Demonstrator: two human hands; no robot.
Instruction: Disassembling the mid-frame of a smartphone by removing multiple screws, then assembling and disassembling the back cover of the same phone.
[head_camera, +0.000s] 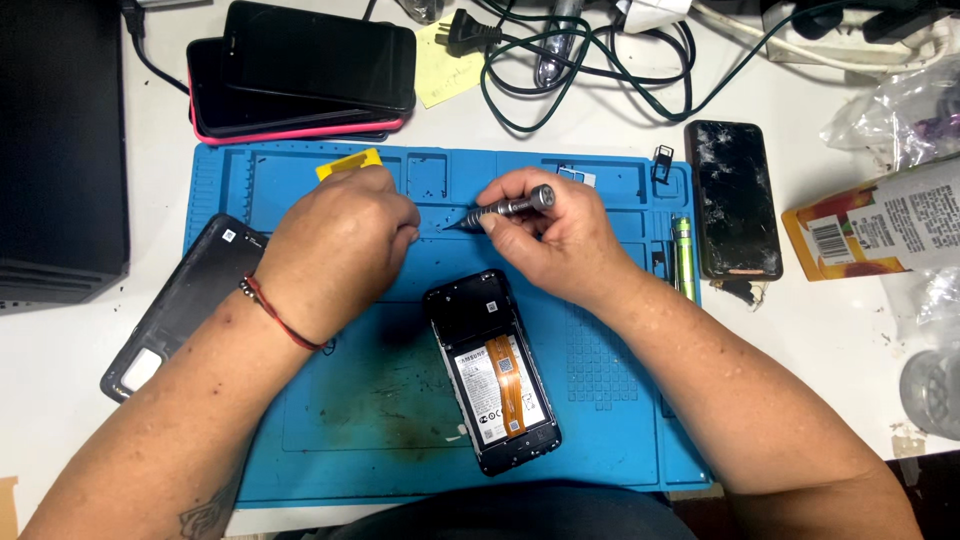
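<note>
A slim knurled metal precision screwdriver (505, 210) lies pinched in the right hand (550, 240), tip toward the left hand (340, 245), whose fingers are curled together at the tip over the blue silicone repair mat (600, 400). Just below them lies an opened smartphone (492, 372), its battery and orange flex ribbon exposed. The black plastic back cover (180, 300) rests at the mat's left edge; a cracked phone (733, 198) lies at the right.

blue mat (600, 400), grey screwdriver (510, 208) (knurled), orange ribbon (506, 378)
</note>
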